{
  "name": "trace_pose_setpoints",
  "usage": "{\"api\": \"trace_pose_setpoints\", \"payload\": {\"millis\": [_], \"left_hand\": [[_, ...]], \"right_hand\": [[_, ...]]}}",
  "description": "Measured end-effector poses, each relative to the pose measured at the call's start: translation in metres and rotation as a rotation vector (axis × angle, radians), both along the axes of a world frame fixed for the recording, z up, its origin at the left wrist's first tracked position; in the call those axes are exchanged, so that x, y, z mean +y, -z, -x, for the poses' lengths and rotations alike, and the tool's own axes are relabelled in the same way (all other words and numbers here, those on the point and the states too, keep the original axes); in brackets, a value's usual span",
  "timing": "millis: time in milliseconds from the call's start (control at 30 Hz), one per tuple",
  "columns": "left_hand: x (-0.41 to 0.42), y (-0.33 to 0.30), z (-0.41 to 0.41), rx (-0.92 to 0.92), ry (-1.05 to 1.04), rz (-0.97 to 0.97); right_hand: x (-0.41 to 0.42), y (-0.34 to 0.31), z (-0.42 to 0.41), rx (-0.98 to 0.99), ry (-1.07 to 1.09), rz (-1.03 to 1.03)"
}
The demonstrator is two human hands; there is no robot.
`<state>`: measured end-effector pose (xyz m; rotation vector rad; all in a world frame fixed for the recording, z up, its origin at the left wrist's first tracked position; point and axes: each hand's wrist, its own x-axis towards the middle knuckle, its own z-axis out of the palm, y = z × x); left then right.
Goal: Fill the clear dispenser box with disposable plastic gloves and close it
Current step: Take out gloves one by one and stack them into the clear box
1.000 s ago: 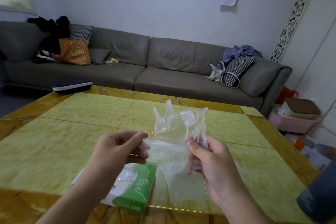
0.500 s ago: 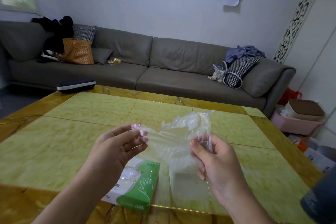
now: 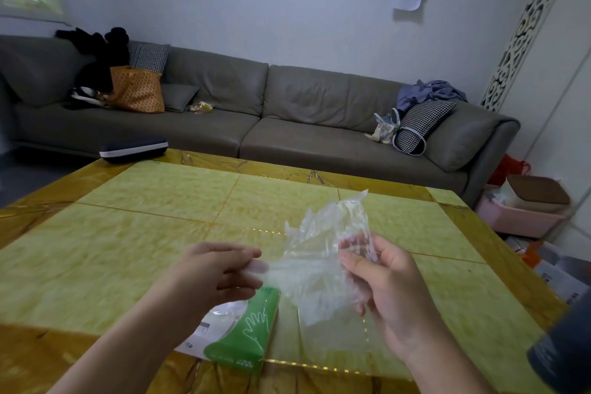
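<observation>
Gloves (image 3: 319, 253) stretch between left hand (image 3: 217, 272), seemingly pinching, and right hand (image 3: 383, 278).

Both forearms were bare as far as the lower edge of the view, with no sleeve or cuff reaching into sight on either side. The left hand (image 3: 220, 269) and the right hand (image 3: 383, 278) were bare as well, with short, plain nails where the fingertips showed sharply enough to tell. The left hand's fingertips were blurred, so nothing finer could be made out there.
</observation>
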<state>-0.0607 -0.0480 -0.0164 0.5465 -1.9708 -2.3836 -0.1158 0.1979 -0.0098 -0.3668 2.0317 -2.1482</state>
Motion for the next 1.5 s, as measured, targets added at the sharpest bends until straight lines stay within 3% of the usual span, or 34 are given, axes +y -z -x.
{"api": "trace_pose_setpoints", "payload": {"millis": [100,200,300,367,467,533,567,767,933,1067,1167,1333,1400,1500], "left_hand": [[-0.002,0.002,0.002,-0.015,-0.135,0.042],[0.003,-0.005,-0.003,0.104,-0.233,0.294],[0.012,-0.013,-0.005,0.185,-0.109,0.444],[0.015,-0.013,-0.002,0.046,0.049,0.308],[0.016,-0.016,-0.009,-0.177,0.361,-0.088],[0.020,-0.014,-0.014,-0.118,0.461,-0.331],[0.021,-0.010,-0.013,-0.057,0.437,-0.357],[0.019,-0.010,-0.004,0.189,0.061,-0.368],[0.007,-0.016,-0.003,0.246,-0.055,-0.379],[0.002,-0.016,-0.003,0.276,-0.116,-0.526],[0.000,-0.016,-0.005,0.272,-0.061,-0.577],[-0.010,-0.014,-0.006,0.076,0.160,-0.458],[-0.016,-0.015,-0.011,0.053,0.315,-0.479],[-0.011,-0.015,-0.014,0.075,0.435,-0.349]], "right_hand": [[0.002,0.000,0.001,-0.049,0.014,0.039],[0.002,-0.001,0.001,-0.054,-0.019,0.057],[0.002,-0.007,-0.002,-0.090,-0.142,0.192],[0.003,-0.009,-0.002,-0.136,-0.226,0.332],[0.008,-0.007,-0.001,-0.121,-0.324,0.406],[0.009,-0.006,-0.001,-0.162,-0.360,0.491],[0.009,-0.005,-0.001,-0.176,-0.377,0.519],[0.007,-0.001,0.001,-0.174,-0.357,0.390],[0.011,-0.001,0.003,-0.149,-0.338,0.373],[0.010,-0.001,0.004,-0.168,-0.355,0.373],[0.010,0.001,0.004,-0.187,-0.356,0.368],[0.013,-0.003,0.002,-0.202,-0.378,0.371],[0.014,-0.003,0.002,-0.215,-0.418,0.352],[0.015,-0.002,0.001,-0.260,-0.482,0.345]]}}
